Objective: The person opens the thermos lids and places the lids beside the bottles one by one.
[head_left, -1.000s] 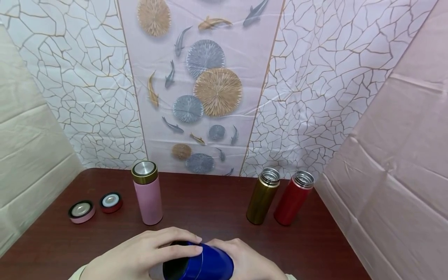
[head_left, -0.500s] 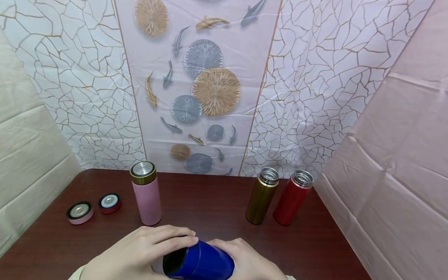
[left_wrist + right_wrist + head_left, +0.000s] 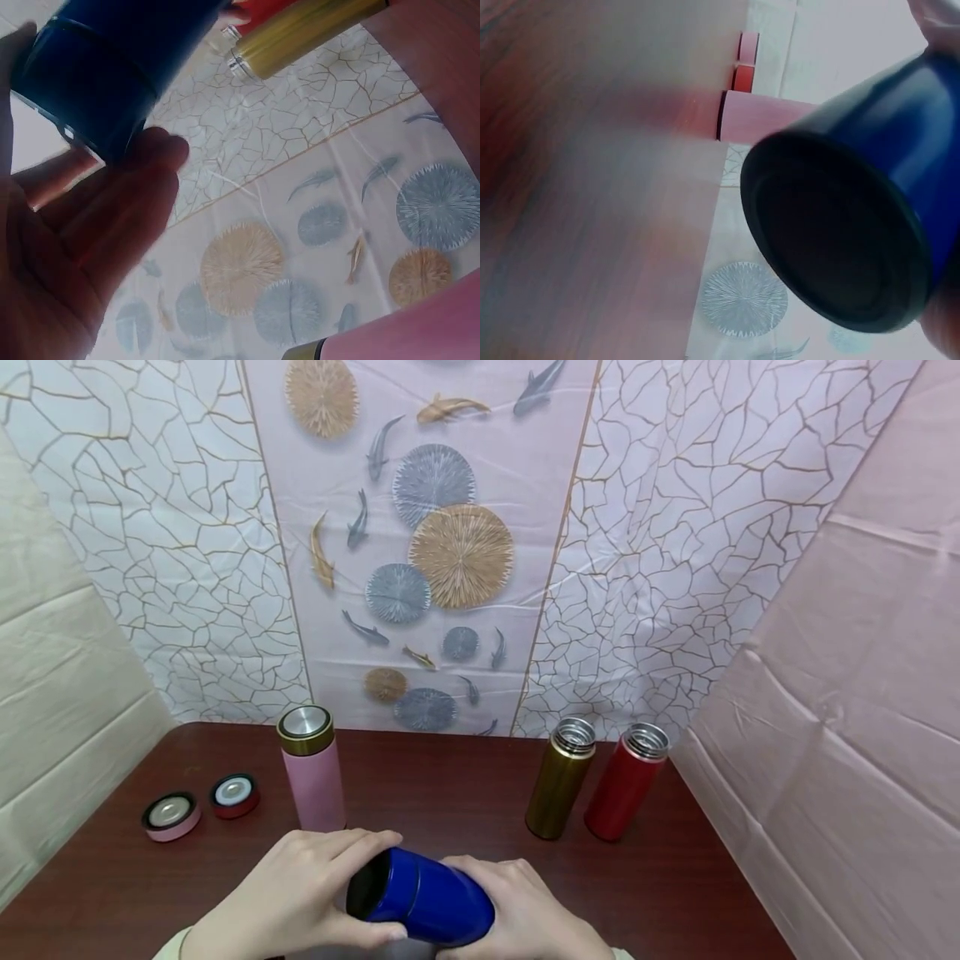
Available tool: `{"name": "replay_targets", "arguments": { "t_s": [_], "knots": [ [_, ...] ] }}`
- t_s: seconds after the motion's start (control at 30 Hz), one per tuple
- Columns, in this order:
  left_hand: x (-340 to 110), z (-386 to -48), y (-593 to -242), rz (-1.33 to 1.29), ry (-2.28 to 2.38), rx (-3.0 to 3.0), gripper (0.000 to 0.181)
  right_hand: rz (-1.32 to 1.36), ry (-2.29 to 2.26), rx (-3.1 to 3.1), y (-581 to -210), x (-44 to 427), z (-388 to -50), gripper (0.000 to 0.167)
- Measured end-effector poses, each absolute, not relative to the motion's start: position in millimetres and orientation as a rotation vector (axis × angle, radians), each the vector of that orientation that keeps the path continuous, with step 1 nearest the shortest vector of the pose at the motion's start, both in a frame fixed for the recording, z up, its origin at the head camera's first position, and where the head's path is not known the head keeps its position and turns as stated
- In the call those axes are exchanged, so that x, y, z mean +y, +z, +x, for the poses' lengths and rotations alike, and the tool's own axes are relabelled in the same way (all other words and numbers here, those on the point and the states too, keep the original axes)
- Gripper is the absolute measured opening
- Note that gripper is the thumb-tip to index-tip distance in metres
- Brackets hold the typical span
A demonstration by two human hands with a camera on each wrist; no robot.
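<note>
A blue thermos bottle (image 3: 450, 906) lies tilted between both hands in the head view, its dark lid end to the left. My left hand (image 3: 296, 893) grips that end, fingers along the far side and thumb along the near side. In the left wrist view, the fingers (image 3: 154, 161) touch the edge of the blue lid (image 3: 82, 82). My right hand (image 3: 525, 906) holds the bottle's lower body, thumb on top. The right wrist view shows the black base (image 3: 832, 232) facing the camera. The palm side of the right hand is hidden.
A pink thermos (image 3: 315, 785) with a gold lid (image 3: 307, 743) stands beyond the left hand. An upturned pink lid (image 3: 171, 817) and red lid (image 3: 234, 796) lie at left. Lidless gold (image 3: 558, 789) and red (image 3: 626, 785) bottles stand at right. Patterned cloth (image 3: 637, 568) hangs behind the table.
The left hand has turned on the lid end; its fingers have shifted to the far edge and its thumb has come into view. The bottle has risen slightly. The other bottles stay put.
</note>
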State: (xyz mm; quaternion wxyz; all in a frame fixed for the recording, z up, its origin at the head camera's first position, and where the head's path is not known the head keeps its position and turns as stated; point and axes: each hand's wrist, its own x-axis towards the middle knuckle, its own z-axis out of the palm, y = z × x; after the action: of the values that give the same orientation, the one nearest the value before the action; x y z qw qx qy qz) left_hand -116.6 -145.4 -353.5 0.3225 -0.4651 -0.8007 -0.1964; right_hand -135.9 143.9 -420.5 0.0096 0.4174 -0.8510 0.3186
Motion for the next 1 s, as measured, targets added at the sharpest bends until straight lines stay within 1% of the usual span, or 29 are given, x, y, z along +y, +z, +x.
{"name": "replay_targets", "arguments": {
  "t_s": [0.3, 0.4, 0.53, 0.6, 0.67, 0.87, 0.93, 1.0],
  "knots": [
    [-135, -112, -353, -0.846, -0.641, -2.484, 0.045, 1.175, 0.839, -2.573, -422, 140, -136, 0.071],
    [-134, -111, -349, -0.750, -0.674, -2.638, 0.045, 1.154, 0.816, -2.565, -422, 140, -137, 0.071],
    [-133, -112, -349, -0.719, -0.725, -2.699, 0.045, 1.132, 0.823, -2.570, -422, 140, -138, 0.070],
    [-134, -113, -351, -0.756, -0.765, -2.641, 0.044, 1.116, 0.837, -2.569, -422, 141, -138, 0.070],
    [-135, -114, -354, -0.853, -0.822, -2.551, 0.044, 1.099, 0.868, -2.568, -422, 142, -139, 0.070],
    [-144, -117, -354, -1.275, -0.742, -2.341, 0.070, 1.102, 0.979, -2.582, -423, 147, -138, 0.071],
    [-149, -118, -352, -1.383, -0.719, -2.318, 0.072, 1.125, 0.998, -2.591, -423, 148, -138, 0.070],
    [-152, -119, -350, -1.469, -0.722, -2.300, 0.070, 1.150, 1.021, -2.618, -422, 149, -139, 0.069]
  ]
}}
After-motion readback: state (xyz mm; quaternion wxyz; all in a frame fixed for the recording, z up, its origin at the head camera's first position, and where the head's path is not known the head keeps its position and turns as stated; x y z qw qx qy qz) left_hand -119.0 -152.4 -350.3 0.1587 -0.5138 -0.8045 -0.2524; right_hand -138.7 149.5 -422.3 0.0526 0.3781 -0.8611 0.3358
